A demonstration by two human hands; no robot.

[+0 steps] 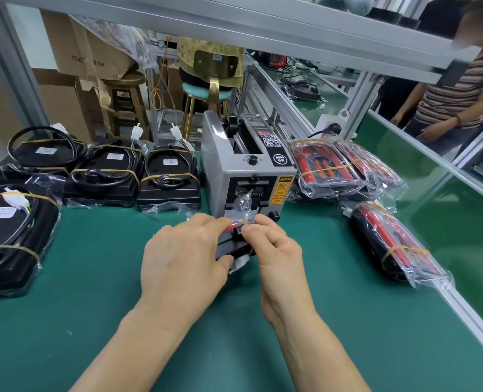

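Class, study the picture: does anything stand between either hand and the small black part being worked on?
Nothing visible does. The left hand grips the black part from the side and the right hand pinches at its top; both touch it, in front of the tape dispenser.

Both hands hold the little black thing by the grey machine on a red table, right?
No, the head view shows a green table mat, not red. The left hand and right hand do hold the small black plastic part before the grey box-shaped machine.
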